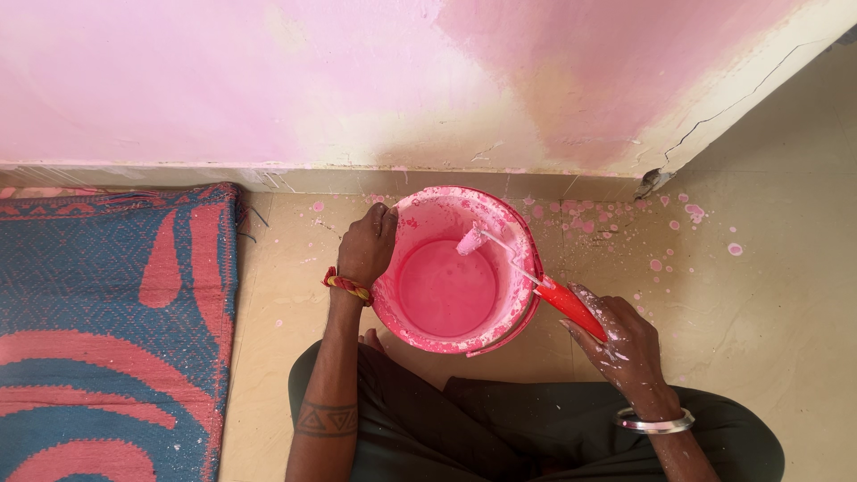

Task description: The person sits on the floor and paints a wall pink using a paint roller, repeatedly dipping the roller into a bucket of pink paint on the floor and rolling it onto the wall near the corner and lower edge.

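Squatting on the tiled floor (786,295) in dark trousers (500,428), the person has both hands at a pink-smeared bucket (513,234) just in front of the knees. Nearest, on the right, the right hand (625,344) (speckled with pale paint, a metal bangle (656,421) at the wrist) has its grip closed round the red handle (571,306) of a small paint roller. The thin wire shaft runs up and left over the bucket's rim, and the roller head (470,239) sits inside, against the far inner wall just above the pool of pink paint (446,287). On the left, the left hand (366,245), with a red and yellow thread band (346,286) at the wrist, curls its fingers over the rim, gripping the bucket and holding it steady.

By my judgement the step in hand is loading the roller: the head is coated and looks to be pressed against the wall of the bucket to work off excess. The next move calls for lifting the head clear of the rim without dripping, while the left hand keeps the bucket from tipping.

To the left lies a woven blue and red mat (107,321), its edge near the left arm. Farther off, paint drops (625,223) dot the floor to the right of the bucket, and beyond stands the wall (268,80), patchily pink with bare cream areas low down.
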### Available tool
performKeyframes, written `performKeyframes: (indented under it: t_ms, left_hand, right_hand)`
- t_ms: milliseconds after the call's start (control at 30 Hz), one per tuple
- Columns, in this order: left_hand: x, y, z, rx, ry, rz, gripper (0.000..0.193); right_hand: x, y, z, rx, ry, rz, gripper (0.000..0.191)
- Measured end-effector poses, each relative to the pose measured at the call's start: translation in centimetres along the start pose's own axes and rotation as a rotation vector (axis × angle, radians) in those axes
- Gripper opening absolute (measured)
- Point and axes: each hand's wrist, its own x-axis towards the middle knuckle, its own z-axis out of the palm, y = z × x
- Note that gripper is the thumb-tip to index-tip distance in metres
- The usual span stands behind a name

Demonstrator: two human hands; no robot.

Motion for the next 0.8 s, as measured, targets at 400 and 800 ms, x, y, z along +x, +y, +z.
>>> performKeyframes:
  t_ms: [400, 800]
  left_hand:
    - [0.1, -0.1, 0.0, 0.006, -0.004, -0.001, 0.036]
    - [0.0, -0.1, 0.4, 0.0, 0.02, 0.053, 0.034]
  right_hand:
    - [0.1, 0.0, -0.1, 0.028, 0.015, -0.02, 0.054]
    - [-0.6, 1.4, 0.7, 0.083, 0.13, -0.124, 0.049]
